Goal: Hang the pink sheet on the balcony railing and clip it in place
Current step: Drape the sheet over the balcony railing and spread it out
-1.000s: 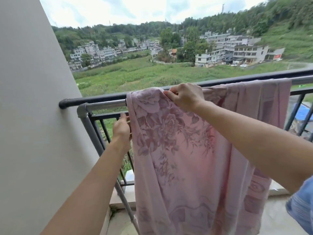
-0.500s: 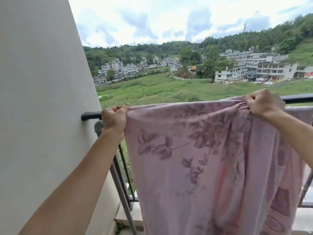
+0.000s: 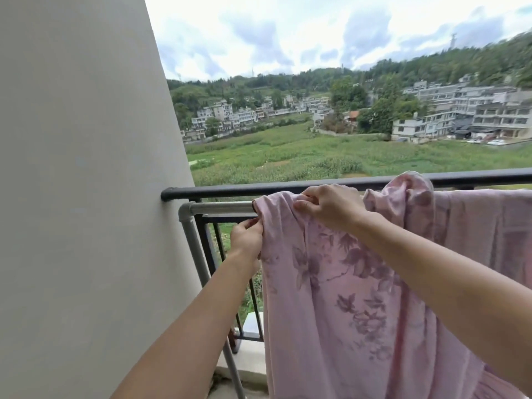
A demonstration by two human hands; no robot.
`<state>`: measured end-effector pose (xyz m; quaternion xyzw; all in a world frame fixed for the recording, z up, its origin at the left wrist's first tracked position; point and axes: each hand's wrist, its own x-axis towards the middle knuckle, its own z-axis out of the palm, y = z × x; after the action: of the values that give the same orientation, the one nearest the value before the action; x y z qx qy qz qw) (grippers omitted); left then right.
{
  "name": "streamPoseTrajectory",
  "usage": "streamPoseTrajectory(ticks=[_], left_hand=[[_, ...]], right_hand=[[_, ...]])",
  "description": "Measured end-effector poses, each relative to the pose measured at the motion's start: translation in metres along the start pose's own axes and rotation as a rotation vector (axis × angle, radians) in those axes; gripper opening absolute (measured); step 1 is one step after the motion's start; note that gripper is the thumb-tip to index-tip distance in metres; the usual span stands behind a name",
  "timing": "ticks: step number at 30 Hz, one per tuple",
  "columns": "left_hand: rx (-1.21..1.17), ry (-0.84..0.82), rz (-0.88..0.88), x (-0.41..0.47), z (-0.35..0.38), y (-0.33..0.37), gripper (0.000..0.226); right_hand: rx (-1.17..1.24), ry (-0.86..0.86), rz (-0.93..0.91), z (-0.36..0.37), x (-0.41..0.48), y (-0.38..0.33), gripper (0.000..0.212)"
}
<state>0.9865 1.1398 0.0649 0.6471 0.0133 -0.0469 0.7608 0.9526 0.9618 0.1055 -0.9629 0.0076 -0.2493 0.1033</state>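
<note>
The sheet (image 3: 359, 298) hung over the grey pipe (image 3: 221, 208) just below the black rail (image 3: 230, 190), its near half falling toward the floor and a bunched fold (image 3: 408, 185) rising to the rail. The left hand (image 3: 247, 237), below the pipe, was closed on the sheet's left edge. The right hand (image 3: 331, 205), atop the pipe, pinched the cloth between thumb and fingers. Left of the rail stood a wall (image 3: 86, 197).
</note>
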Motion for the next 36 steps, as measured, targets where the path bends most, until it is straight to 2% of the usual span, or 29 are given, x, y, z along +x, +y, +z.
streamPoseTrajectory(ticks=[2, 5, 9, 11, 13, 16, 19, 22, 26, 28, 30, 33, 36], left_hand=[[0.051, 0.023, 0.040, 0.004, -0.003, 0.003, 0.016], [0.092, 0.120, 0.141, 0.008, -0.009, 0.011, 0.021], [0.035, 0.281, 0.311, 0.022, -0.034, 0.059, 0.017], [0.117, 0.292, 0.300, 0.032, -0.046, 0.079, 0.012], [0.211, 0.208, 0.212, 0.033, -0.043, 0.077, 0.015], [0.319, -0.035, 0.080, 0.015, -0.013, 0.043, 0.024], [0.359, -0.212, 0.063, -0.003, 0.027, 0.013, 0.026], [0.337, -0.279, 0.091, -0.012, 0.060, 0.002, 0.025], [0.354, -0.256, 0.179, -0.010, 0.070, -0.005, 0.028], [0.412, -0.228, 0.308, -0.010, 0.070, -0.004, 0.032], [0.475, -0.222, 0.468, -0.017, 0.079, 0.004, 0.037], [0.518, -0.252, 0.654, -0.028, 0.104, 0.026, 0.042], [0.537, -0.266, 0.750, -0.027, 0.125, 0.046, 0.040]], right_hand=[[0.020, 0.117, -0.013, 0.007, -0.001, 0.005, 0.038], [0.098, 0.201, -0.022, 0.005, -0.001, 0.012, 0.035], [0.092, 0.285, -0.018, -0.005, -0.012, 0.045, 0.028], [0.101, 0.313, -0.029, -0.012, -0.019, 0.061, 0.031], [0.109, 0.332, -0.058, -0.014, -0.024, 0.067, 0.032], [0.081, 0.403, -0.129, -0.013, -0.036, 0.073, 0.033], [0.001, 0.445, -0.249, -0.012, -0.046, 0.091, 0.033], [-0.023, 0.476, -0.267, -0.011, -0.050, 0.100, 0.034], [-0.141, 0.515, -0.107, -0.019, -0.060, 0.105, 0.045], [-0.175, 0.509, 0.062, -0.032, -0.072, 0.124, 0.053], [-0.112, 0.473, 0.157, -0.047, -0.083, 0.142, 0.056], [-0.085, 0.452, 0.234, -0.060, -0.080, 0.151, 0.049], [-0.163, 0.452, 0.251, -0.067, -0.068, 0.156, 0.039]])
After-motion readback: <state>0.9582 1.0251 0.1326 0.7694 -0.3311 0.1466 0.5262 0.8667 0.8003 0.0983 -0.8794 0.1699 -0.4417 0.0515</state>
